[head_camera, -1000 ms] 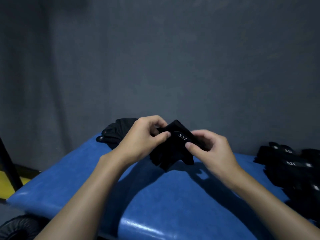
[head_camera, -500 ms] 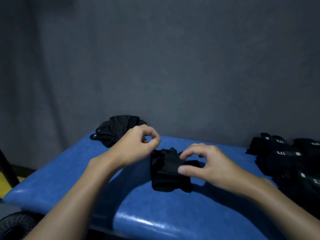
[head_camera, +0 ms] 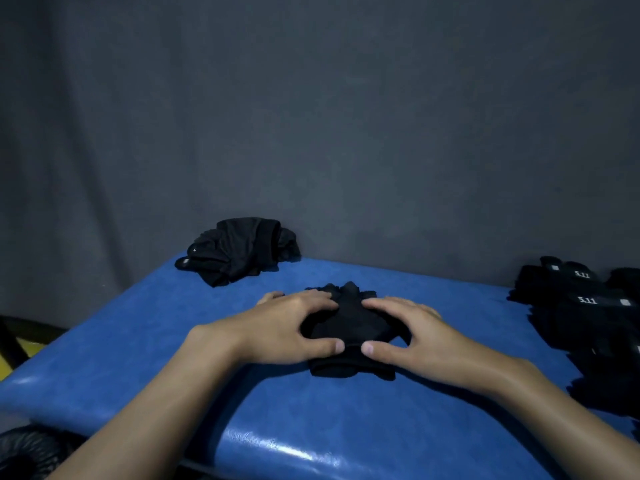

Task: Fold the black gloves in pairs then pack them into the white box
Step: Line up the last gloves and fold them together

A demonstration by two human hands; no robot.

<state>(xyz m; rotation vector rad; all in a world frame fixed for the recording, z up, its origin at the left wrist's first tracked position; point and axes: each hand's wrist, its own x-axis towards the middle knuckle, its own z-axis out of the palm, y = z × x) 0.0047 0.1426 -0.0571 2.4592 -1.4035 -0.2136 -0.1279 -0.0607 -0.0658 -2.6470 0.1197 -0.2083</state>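
Observation:
A folded pair of black gloves (head_camera: 349, 327) lies flat on the blue padded table (head_camera: 311, 427), near its middle. My left hand (head_camera: 287, 323) presses on its left side with spread fingers, thumb at the near edge. My right hand (head_camera: 412, 336) presses on its right side the same way. The two thumbs almost meet at the front of the pair. A heap of black gloves (head_camera: 239, 252) sits at the table's far left corner. A pile of black gloves with white "5.11" labels (head_camera: 585, 306) covers the right edge. No white box is in view.
A dark grey wall (head_camera: 311, 116) stands right behind the table. A dark round object (head_camera: 27, 452) sits low at the bottom left, below the table edge. A yellow patch of floor (head_camera: 7, 362) shows at the far left.
The pair of gloves went from held in the air between both hands down onto the table. Both hands then let go of it and flattened onto its sides.

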